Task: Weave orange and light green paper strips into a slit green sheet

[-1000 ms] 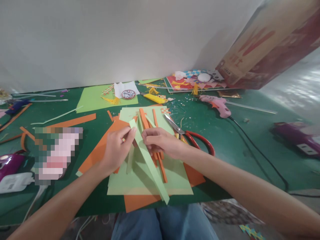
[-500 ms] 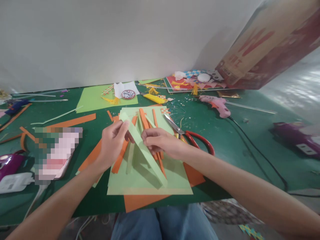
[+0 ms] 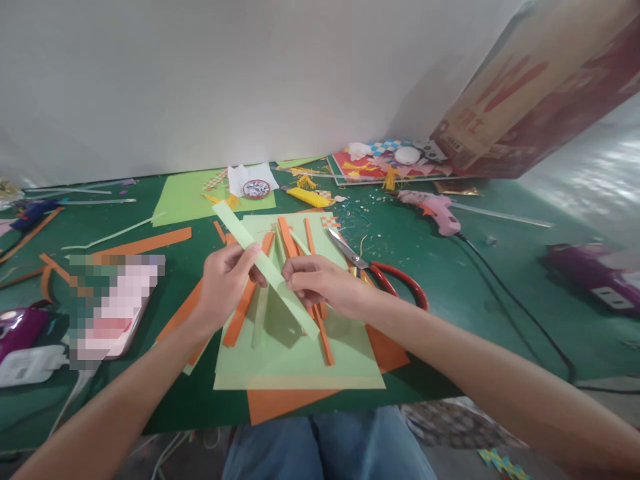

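Observation:
A pale green paper strip (image 3: 243,233) slants across the middle, held above the work pile. My left hand (image 3: 227,277) pinches it between thumb and fingers at its upper part. Closed at the strip's right edge are the curled fingers of my right hand (image 3: 320,283); their tips are partly hidden. Beneath both hands lie pale green paper sheets (image 3: 300,373), with several orange paper strips (image 3: 243,317) strewn on top. Scissors with red handles (image 3: 400,277) rest just right of my right hand, blades pointing away.
A pink glue gun (image 3: 435,210) with a black cord sits at the right; a tall printed box (image 3: 530,100) stands behind it. A yellow craft knife (image 3: 307,195) lies at the back. At left are a blurred-out phone (image 3: 123,307) and a white charger (image 3: 33,365) on the green table (image 3: 480,313).
The pale green strip has shifted up and to the left, so its top sticks out past my left hand and its lower end sits higher. Both hands have stayed nearly in place.

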Demonstrator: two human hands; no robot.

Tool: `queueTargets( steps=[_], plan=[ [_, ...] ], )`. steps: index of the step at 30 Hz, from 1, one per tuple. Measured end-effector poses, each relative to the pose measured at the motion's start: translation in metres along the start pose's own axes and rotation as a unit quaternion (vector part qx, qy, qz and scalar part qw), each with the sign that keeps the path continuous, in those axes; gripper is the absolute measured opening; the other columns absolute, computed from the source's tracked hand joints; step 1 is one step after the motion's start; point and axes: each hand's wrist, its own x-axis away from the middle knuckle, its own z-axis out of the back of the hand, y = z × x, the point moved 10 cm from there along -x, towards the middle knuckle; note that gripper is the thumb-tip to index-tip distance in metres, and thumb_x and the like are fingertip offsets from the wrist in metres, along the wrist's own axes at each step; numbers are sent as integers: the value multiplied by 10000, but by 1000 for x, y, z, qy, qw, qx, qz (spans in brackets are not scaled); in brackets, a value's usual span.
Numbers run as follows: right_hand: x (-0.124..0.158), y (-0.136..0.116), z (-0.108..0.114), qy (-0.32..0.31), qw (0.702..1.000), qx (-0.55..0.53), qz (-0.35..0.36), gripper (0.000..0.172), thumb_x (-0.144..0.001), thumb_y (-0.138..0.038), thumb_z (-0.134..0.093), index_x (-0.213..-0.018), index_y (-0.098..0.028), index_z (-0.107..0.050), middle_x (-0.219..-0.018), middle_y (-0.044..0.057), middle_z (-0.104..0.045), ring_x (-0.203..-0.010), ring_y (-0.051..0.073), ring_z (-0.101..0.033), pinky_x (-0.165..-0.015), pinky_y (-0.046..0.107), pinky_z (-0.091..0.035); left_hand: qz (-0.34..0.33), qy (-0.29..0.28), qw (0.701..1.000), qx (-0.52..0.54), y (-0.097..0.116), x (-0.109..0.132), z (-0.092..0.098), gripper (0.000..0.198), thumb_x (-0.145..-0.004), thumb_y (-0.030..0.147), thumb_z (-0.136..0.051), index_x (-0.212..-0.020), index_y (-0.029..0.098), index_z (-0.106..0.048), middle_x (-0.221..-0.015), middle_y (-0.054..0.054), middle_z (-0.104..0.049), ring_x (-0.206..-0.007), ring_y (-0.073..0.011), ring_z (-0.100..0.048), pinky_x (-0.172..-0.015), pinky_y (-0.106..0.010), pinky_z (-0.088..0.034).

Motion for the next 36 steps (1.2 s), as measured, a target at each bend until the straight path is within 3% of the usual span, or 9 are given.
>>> queueTargets(
  steps=[2,6,8,11,15,19,22,28,36],
  plan=[
    [0,0,1,4,1000,-1,2,79,-590,-204,-531,-555,-171,-468,-471,-70,-421,-415,36,-339,-397,188,-224,11,-10,999,36,-3,-1,-2,336,-850,330,-498,-552,178,-527,-482,10,-572,-496,-126,-563,-544,-254,-444],
    [-2,-2,5,15,1000,-15,20,84,-606,-199,-531,-567,-173,-462,-479,-71,-418,-411,37,-335,-394,190,-212,33,-126,991,23,-6,6,-27,245,-827,337,-533,-654,170,-579,-521,5,-611,-508,-140,-590,-501,-243,-428],
    [-2,-2,6,18,999,-18,25,75,-607,-195,-529,-575,-175,-465,-480,-71,-418,-409,39,-337,-395,192,-217,31,-149,988,-5,-5,9,-32,258,-821,334,-544,-631,166,-588,-519,-1,-621,-480,-129,-567,-463,-234,-397],
    [-2,-1,5,13,1000,-13,19,85,-610,-205,-534,-569,-175,-465,-477,-70,-422,-406,41,-349,-399,195,-227,18,-92,995,-28,-3,5,-20,354,-841,328,-516,-526,169,-551,-486,-1,-602,-436,-107,-524,-438,-229,-373],
    [-2,-1,5,15,1000,-5,10,83,-605,-206,-535,-568,-174,-467,-480,-68,-432,-414,43,-376,-407,191,-243,19,-22,999,16,-5,-2,-4,344,-838,297,-524,-518,171,-528,-487,6,-583,-485,-117,-571,-539,-246,-449],
    [-2,-2,8,27,999,-9,15,83,-606,-210,-535,-572,-175,-468,-479,-70,-430,-417,44,-373,-415,192,-255,33,-77,995,61,-7,0,-16,269,-835,341,-534,-625,174,-551,-519,17,-592,-495,-127,-581,-547,-262,-458],
    [-3,-3,10,35,999,-13,21,79,-609,-208,-528,-575,-176,-464,-476,-70,-424,-420,45,-359,-414,194,-245,35,-126,991,20,-6,5,-27,262,-821,344,-555,-623,172,-554,-528,8,-611,-514,-130,-587,-526,-253,-434],
    [-2,-2,4,13,1000,-10,20,91,-615,-199,-520,-566,-169,-449,-488,-66,-421,-430,42,-376,-429,201,-218,23,-35,999,24,-7,-2,-6,316,-843,313,-523,-559,175,-513,-512,14,-585,-511,-119,-581,-555,-253,-440],
    [-1,-3,6,23,999,-8,25,97,-608,-182,-507,-545,-170,-434,-473,-68,-409,-418,43,-366,-430,213,-207,22,-78,997,10,-6,1,-17,306,-850,361,-518,-603,180,-517,-501,22,-593,-484,-117,-576,-471,-239,-376]
  ],
)
